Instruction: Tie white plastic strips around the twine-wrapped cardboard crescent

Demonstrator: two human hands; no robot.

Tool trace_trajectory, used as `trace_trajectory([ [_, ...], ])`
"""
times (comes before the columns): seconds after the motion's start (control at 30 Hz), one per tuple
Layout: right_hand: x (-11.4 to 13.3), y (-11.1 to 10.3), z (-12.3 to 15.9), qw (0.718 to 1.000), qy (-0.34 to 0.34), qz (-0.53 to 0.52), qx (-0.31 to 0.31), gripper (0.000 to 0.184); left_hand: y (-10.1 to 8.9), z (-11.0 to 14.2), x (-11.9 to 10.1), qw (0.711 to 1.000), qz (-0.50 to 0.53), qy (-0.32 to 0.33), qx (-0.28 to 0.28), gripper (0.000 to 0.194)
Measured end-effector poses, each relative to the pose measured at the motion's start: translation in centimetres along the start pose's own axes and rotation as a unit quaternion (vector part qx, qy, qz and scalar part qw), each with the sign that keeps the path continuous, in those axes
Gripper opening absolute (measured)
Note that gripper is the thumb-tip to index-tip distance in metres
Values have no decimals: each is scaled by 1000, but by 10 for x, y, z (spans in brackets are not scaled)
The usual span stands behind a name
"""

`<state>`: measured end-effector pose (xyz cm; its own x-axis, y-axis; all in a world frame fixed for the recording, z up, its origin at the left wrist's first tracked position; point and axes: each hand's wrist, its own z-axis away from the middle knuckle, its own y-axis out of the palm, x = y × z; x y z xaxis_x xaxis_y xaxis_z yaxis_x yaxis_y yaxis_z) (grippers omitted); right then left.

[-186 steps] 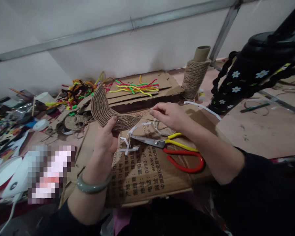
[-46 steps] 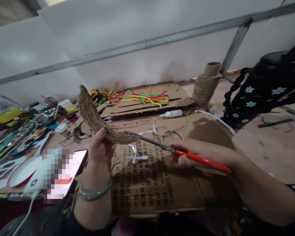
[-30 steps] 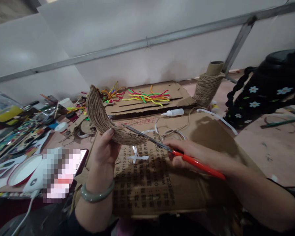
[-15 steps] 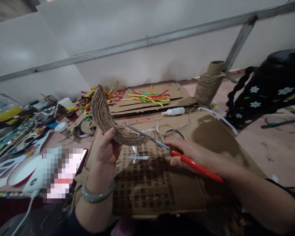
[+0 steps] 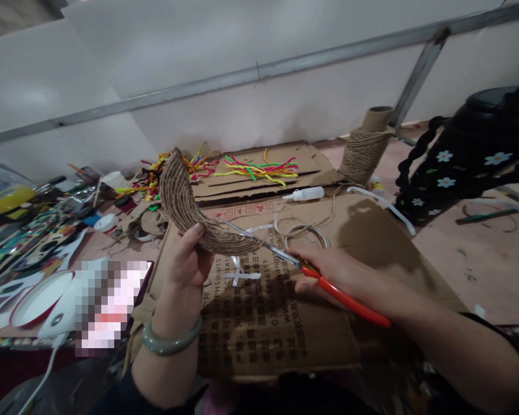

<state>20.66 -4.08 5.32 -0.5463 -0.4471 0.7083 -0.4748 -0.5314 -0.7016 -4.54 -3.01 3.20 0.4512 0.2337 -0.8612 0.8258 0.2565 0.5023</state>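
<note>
My left hand (image 5: 191, 256) pinches a crescent-shaped piece covered in rows of jute twine (image 5: 177, 193), its thumb on the near face. In my right hand (image 5: 333, 276) is a pair of scissors (image 5: 341, 294) with a red handle; its yellow handle is mostly hidden by my fingers. The blades lie along the crescent's right end, touching or very close to the twine there. Below both hands is a printed cardboard box (image 5: 328, 340). White strips (image 5: 244, 275) and a loose coil of twine (image 5: 307, 230) lie on it.
A white squeeze bottle (image 5: 307, 194) lies at the box's far edge. Behind are coloured fuzzy stems (image 5: 259, 169) and a twine spool (image 5: 365, 153). A black flowered bottle (image 5: 458, 155) stands right. On the left are a phone (image 5: 140, 282), a glue gun (image 5: 60, 317) and craft clutter.
Earlier the scissors lay on the box while my right hand was at the crescent's twine end. Now my right hand holds them at that end. The squeeze bottle now shows on the box.
</note>
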Motion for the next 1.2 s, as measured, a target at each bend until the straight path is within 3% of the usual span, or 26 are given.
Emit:
trace_trajectory([
  [0.5,4,3,0,999,17,34,-17,36,0,0,0,1000,-5,3,13,26],
  [0.63,-4,6,-2,999,26,31,-5,40,0,0,-1,1000,2,-20,14,28],
  [0.93,-19,7,-5,1000,12,0,-13,63,-2,-5,3,1000,-1,-6,8,29],
  [1.2,-20,8,-8,1000,17,-2,-24,61,2,-3,1,1000,11,-25,0,30],
])
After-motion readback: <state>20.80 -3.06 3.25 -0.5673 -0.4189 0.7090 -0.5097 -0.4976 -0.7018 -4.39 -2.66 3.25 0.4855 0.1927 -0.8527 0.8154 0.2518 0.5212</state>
